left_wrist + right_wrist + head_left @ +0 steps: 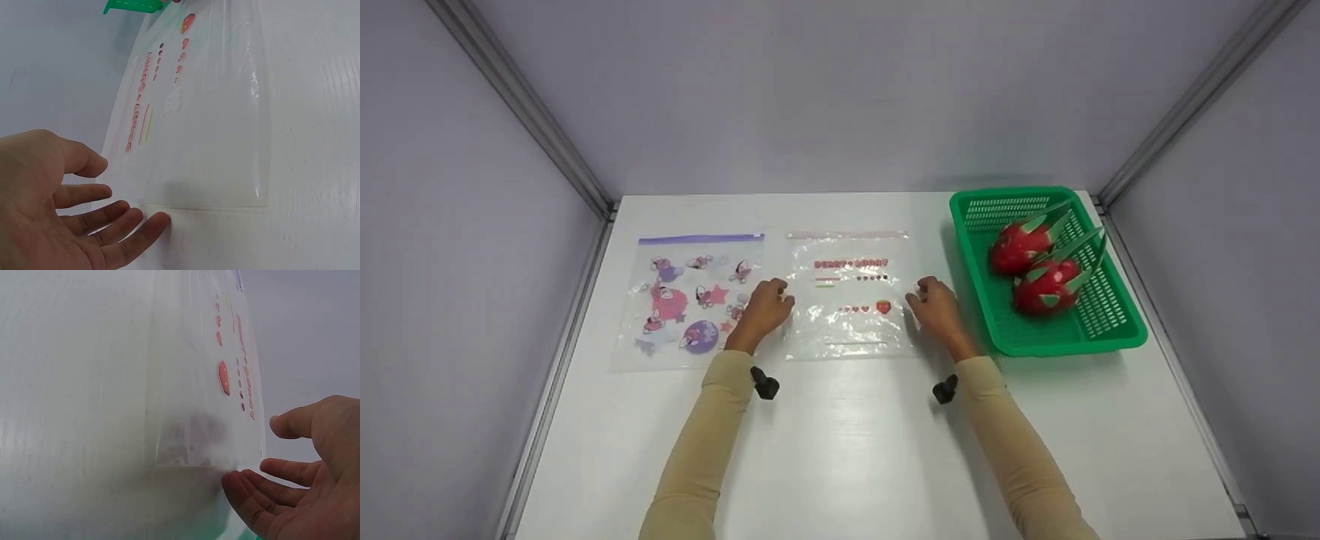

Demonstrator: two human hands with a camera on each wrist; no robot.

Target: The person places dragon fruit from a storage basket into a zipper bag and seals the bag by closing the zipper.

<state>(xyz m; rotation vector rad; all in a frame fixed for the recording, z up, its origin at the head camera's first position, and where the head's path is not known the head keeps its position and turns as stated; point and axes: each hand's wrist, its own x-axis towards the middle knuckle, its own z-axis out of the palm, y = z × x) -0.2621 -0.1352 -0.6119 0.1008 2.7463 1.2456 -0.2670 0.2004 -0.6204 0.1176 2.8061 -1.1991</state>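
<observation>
A clear zip bag (851,330) with red lettering, small hearts and a strawberry print lies flat on the white table, its pink zip strip along the far edge. My left hand (765,309) is at the bag's left edge, fingers relaxed and slightly bent, holding nothing. On the opposite side, my right hand (937,309) is at the right edge, its fingers loosely bent with nothing in them. In the left wrist view, the fingertips (160,220) are right by the bag's side seam. The right wrist view has the fingertips (232,482) close to the bag's corner.
Left of the berry bag lies another clear zip bag (667,304) with a purple zip and cartoon prints, partly under my left hand and wrist. At right stands a green basket (1005,346) with two red dragon fruits (1046,289) in it. Grey walls enclose the table (840,450).
</observation>
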